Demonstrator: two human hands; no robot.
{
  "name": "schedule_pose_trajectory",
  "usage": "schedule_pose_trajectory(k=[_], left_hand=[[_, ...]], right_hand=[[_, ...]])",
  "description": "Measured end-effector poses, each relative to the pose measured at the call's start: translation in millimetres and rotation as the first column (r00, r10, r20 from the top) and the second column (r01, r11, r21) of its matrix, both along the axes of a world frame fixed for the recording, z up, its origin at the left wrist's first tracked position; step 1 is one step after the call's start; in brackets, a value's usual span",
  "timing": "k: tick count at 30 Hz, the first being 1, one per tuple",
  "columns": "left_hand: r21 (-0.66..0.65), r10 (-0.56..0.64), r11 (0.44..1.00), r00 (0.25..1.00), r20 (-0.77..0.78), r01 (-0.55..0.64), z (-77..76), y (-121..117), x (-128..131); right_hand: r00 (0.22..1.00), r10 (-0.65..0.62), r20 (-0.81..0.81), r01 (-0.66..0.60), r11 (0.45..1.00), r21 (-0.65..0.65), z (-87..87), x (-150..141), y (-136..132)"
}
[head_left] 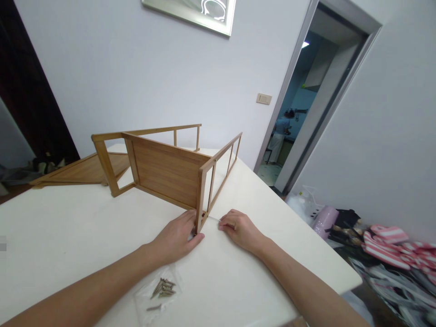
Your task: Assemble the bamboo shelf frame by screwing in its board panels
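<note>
My left hand (180,236) is closed around the lower near corner of the wooden frame (201,193), thumb on the near side and fingers reaching behind the edge. My right hand (240,229) pinches a thin, pale rod (214,219) between thumb and fingertips. The rod runs from my fingertips to the foot of the frame, just beside my left hand; I can't tell what its end is like or how far it goes in.

The frame stands on the white table (75,227) in front of me, its two ladder-like sides reaching away toward the wall (136,77). A wooden panel (166,170) stands on edge between those sides. Another flat board (81,170) lies to the left, behind the frame's far leg.

Close to me, below my left forearm, a clear bag (143,299) lies on the table with a small heap of screws (165,287) in it.

On the wall hang a picture (190,13) and a switch (264,98). Through the doorway (296,109) on the right I see a person (281,131) in the next room. Beyond the table's right edge are a pink roll (326,221) and striped cloth (386,245).
</note>
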State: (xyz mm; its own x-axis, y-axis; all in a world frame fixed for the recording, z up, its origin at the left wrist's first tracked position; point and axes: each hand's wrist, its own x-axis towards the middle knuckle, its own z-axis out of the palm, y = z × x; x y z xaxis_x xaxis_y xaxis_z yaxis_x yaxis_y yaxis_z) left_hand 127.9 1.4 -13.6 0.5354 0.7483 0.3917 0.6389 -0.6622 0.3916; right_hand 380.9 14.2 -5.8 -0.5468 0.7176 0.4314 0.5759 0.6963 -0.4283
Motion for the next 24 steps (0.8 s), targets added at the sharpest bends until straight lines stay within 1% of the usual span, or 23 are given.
schedule_pose_trajectory(k=[6,12,24], left_hand=[[0.012,-0.006,1.000,1.000,-0.008,0.006,1.4,0.2,0.2],[0.018,-0.008,1.000,1.000,-0.003,0.008,1.0,-0.6,0.5],[0.024,-0.013,1.000,1.000,0.005,0.013,-0.4,0.9,-0.3]], right_hand=[[0.998,0.044,0.039,-0.045,0.999,0.028,1.6,-1.4,-2.2],[1.000,0.007,0.017,-0.007,1.000,0.012,1.4,-2.7,-4.8],[1.000,0.013,-0.014,-0.012,0.999,0.034,-3.1,-3.7,-5.2]])
